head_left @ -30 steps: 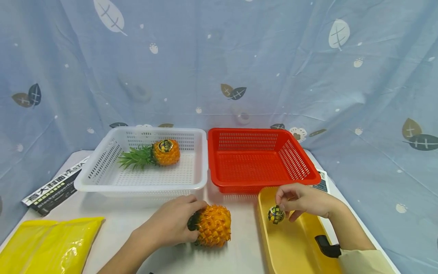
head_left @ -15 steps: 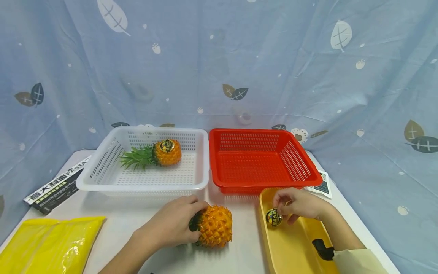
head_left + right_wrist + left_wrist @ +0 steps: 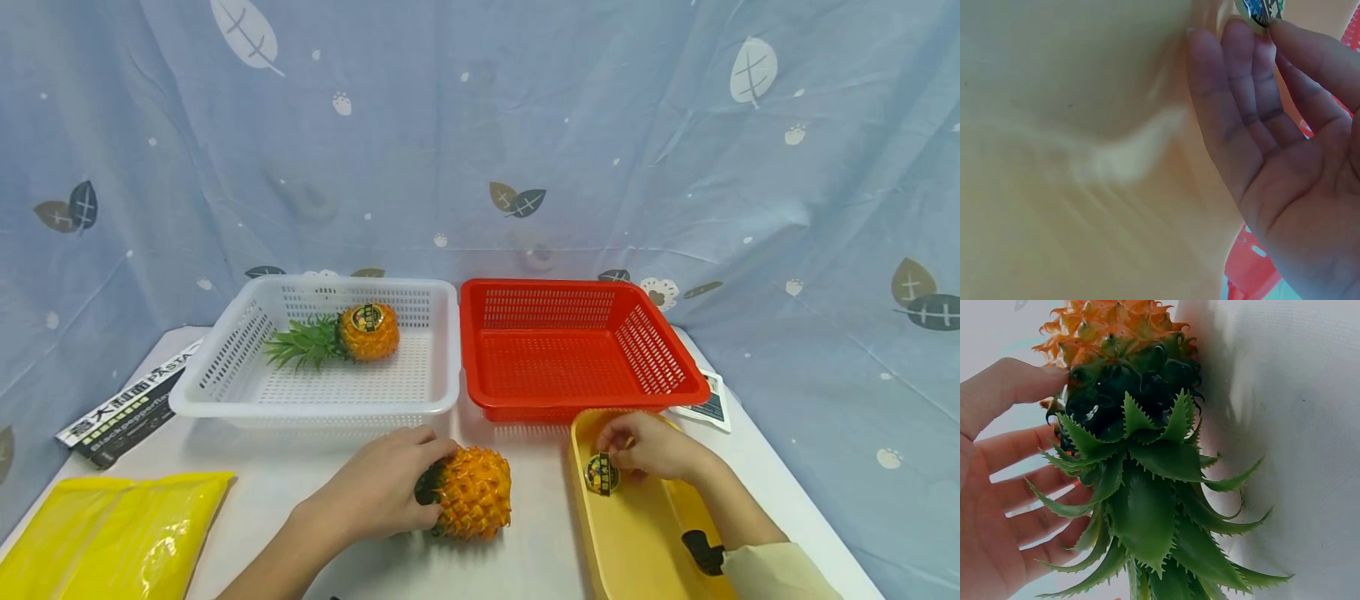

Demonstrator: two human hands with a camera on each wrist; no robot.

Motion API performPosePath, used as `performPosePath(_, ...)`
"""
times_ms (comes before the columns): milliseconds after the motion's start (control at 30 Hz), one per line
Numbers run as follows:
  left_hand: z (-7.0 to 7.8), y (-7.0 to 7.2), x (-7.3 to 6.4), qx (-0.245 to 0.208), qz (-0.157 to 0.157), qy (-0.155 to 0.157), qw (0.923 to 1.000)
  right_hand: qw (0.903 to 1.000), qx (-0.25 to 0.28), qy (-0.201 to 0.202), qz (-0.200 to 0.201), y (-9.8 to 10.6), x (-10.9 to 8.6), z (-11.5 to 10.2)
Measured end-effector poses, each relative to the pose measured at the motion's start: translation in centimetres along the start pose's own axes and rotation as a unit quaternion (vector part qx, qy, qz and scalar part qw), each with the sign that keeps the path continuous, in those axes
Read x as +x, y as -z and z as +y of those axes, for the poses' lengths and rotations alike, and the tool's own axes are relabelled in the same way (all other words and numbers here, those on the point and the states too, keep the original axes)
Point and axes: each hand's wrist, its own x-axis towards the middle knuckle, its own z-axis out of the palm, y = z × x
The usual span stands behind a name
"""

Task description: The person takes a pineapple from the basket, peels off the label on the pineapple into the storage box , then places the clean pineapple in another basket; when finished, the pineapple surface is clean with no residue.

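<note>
My left hand point(image 3: 390, 483) grips an orange pineapple point(image 3: 475, 493) lying on the white table, at the dark band where the fruit meets its crown. In the left wrist view the green, saw-edged leaves point(image 3: 1141, 506) spread toward the camera, with the thumb on the dark green part. Over the yellow tray point(image 3: 637, 550), my right hand point(image 3: 652, 450) pinches a round black-and-gold sticker point(image 3: 602, 474) by its edge, between thumb and fingertips. The right wrist view catches only the lower part of that sticker point(image 3: 1260, 11), at the top edge.
A white basket point(image 3: 315, 408) at the back holds another pineapple point(image 3: 371, 332) bearing a similar sticker. Beside it stands a red basket point(image 3: 555, 367). Left lie a yellow packet point(image 3: 112, 533) and a black-and-white pasta box point(image 3: 131, 408); a white card point(image 3: 712, 404) lies right.
My right hand has moved slightly down and left with the sticker, lower over the yellow tray. The left hand keeps its grip on the pineapple in nearly the same place.
</note>
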Motion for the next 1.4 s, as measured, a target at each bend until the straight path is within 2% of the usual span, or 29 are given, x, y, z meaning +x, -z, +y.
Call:
performPosePath(467,0.1,-0.1,-0.1,0.002,0.005,0.0,1.0,0.9994,-0.017,0.022,0.022,-0.4,0.5,0.3)
performPosePath(633,0.0,-0.1,-0.1,-0.004,0.005,0.002,1.0,0.9998,-0.007,0.018,0.006,-0.2,0.6,0.2)
performPosePath(933,0.0,0.0,-0.2,-0.009,0.001,0.003,1.0,0.9989,0.013,0.036,-0.027,0.5,0.3,0.3)
performPosePath(1200,0.1,0.1,-0.1,-0.01,-0.005,0.006,0.9999,0.9987,-0.005,0.037,-0.034,1.4,-0.4,-1.0)
performPosePath(1400,0.0,0.0,0.0,-0.008,0.001,0.002,1.0,0.9979,-0.041,0.026,-0.044,1.5,-0.9,-3.2)
